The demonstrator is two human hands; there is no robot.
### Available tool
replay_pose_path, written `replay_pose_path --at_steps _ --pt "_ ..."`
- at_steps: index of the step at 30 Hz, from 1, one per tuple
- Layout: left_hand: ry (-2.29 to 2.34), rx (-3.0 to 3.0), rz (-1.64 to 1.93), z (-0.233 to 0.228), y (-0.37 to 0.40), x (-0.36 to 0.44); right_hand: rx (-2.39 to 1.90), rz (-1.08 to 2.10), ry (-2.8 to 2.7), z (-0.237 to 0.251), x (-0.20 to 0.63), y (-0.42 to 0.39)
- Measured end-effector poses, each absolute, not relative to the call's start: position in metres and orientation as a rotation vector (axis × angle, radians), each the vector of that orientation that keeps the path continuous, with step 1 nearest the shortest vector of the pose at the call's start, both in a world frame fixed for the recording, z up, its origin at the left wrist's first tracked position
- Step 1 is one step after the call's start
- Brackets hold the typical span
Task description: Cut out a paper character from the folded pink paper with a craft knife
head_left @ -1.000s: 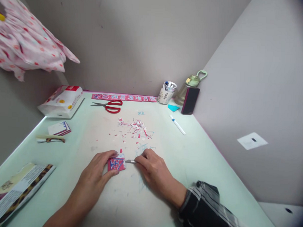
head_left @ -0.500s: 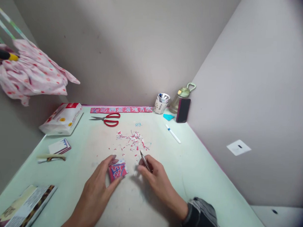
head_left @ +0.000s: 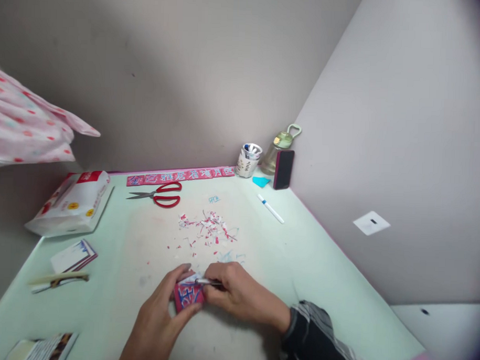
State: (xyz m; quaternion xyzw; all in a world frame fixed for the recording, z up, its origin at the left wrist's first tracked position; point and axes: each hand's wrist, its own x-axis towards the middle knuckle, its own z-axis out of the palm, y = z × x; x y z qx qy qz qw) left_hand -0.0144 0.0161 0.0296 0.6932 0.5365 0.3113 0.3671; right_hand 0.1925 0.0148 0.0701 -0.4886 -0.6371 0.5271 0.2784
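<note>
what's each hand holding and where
Left hand pins the red paper piece by its left edge; right hand grips a thin craft knife near the blade.

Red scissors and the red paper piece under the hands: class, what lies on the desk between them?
Head view: paper scraps between red scissors and red paper piece.

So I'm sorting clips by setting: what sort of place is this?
Probably a home craft desk in a wall corner: red scissors, paper scraps, a pen cup.

Paper scraps [head_left: 209,229] and scissors [head_left: 157,195] lie beyond hands [head_left: 204,299].
</note>
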Motion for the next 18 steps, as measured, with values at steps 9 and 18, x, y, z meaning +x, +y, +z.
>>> replay_pose_path --at_steps 9,18 --pt "1.149 1.238 0.687 0.043 0.012 -0.016 -1.046 1.924 -1.183 0.056 0.193 0.022" --pt "1.208 0.950 0.841 0.062 -0.001 -0.002 -0.866 2.024 -0.821 0.065 0.170 0.012"
